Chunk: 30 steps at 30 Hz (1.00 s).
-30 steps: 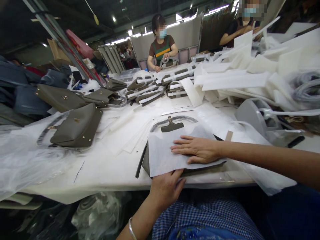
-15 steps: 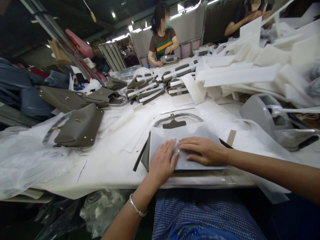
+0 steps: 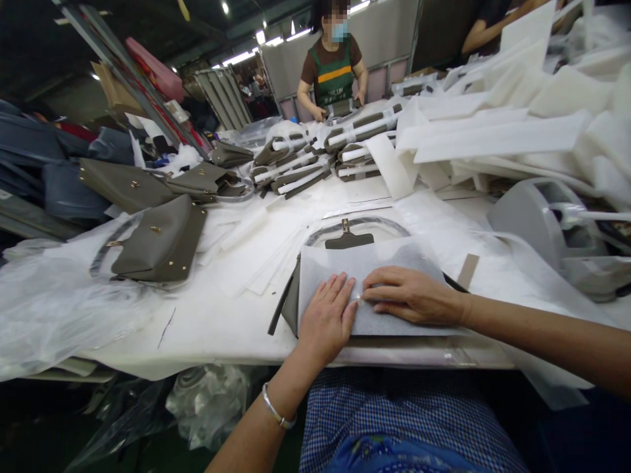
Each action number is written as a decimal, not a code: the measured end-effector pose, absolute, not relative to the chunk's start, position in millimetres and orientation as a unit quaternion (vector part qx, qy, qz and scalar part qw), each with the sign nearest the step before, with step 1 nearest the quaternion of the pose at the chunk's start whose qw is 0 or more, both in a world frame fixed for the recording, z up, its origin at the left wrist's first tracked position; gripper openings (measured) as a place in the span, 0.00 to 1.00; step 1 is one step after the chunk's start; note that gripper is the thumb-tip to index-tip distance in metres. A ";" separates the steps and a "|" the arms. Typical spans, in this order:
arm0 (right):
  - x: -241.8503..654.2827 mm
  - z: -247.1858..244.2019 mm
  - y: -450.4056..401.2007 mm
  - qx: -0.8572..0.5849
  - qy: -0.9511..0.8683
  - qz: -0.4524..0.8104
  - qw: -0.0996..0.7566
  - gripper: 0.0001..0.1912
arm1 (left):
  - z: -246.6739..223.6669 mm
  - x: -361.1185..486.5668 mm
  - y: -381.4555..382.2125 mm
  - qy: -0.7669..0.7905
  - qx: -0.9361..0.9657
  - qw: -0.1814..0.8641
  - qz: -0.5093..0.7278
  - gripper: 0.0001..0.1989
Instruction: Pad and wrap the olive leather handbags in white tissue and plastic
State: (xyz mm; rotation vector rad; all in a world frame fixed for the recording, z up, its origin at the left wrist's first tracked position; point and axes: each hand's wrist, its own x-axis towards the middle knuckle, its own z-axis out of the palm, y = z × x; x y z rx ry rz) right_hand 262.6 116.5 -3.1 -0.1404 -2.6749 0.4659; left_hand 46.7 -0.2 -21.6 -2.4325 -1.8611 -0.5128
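Note:
A handbag (image 3: 292, 303) in grey-brown lies in front of me, largely covered by a sheet of thin white paper (image 3: 419, 259). Above the sheet, the bag's flap tab (image 3: 349, 241) with its gold clasp (image 3: 345, 225) and a wrapped handle (image 3: 382, 223) stick out. My left hand (image 3: 326, 315) rests flat on the paper, fingers stretched out. Beside it, my right hand (image 3: 411, 295) has bent fingers drawn together at the paper, next to a small shiny spot (image 3: 358, 297). Its fingertips are partly hidden.
Another handbag (image 3: 158, 240) lies on the left by clear plastic wrapping (image 3: 54, 302). Wrapped bags (image 3: 296, 164) are piled at the back. White foam sheets (image 3: 503, 135) heap up on the right, above a grey tape dispenser (image 3: 535, 223). A co-worker (image 3: 335, 72) stands across the table.
My right hand's fingers have gone from stretched out to bent and shifted slightly right, away from my left hand. My left hand stays on the paper. The view has tilted a little.

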 end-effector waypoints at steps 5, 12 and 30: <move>263.6 -5.0 116.7 -0.047 -0.960 0.167 0.220 0.16 | -20.8 47.1 -0.3 -0.601 -0.781 0.012 -0.169 0.23; 261.7 -3.4 118.3 -0.020 -0.965 0.173 0.194 0.16 | -23.3 46.9 -1.1 -0.600 -0.781 0.014 -0.172 0.23; 259.2 3.1 123.2 -0.070 -0.960 0.248 0.111 0.26 | 21.9 33.5 0.7 -0.567 -0.823 0.009 0.004 0.28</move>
